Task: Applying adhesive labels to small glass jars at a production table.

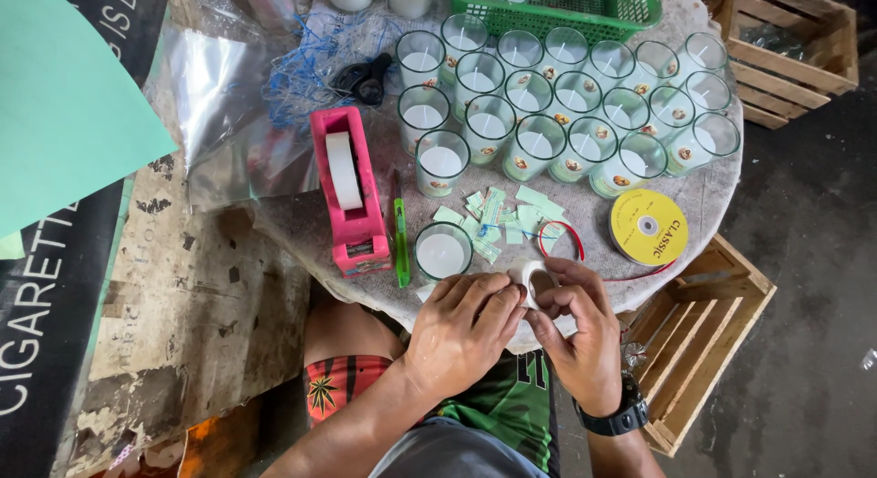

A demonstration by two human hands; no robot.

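The person sits at the near edge of a round table [703, 204], and both hands work just over this edge. The left hand [466, 327] and the right hand [580, 336] hold together a small glass candle [534, 281]; the fingers close around it from both sides. The candle lies tilted, its open mouth turned up toward the person, its long axis about left to right. Most of its body is hidden by the fingers.

Little free room is left on the table. A single glass candle [443, 252] stands just beyond the left hand, with paper labels [493, 217] behind it. A pink tape dispenser [350, 190] stands to the left and a yellow ribbon spool [648, 226] to the right. Farther, many candle glasses [566, 122] stand packed together.
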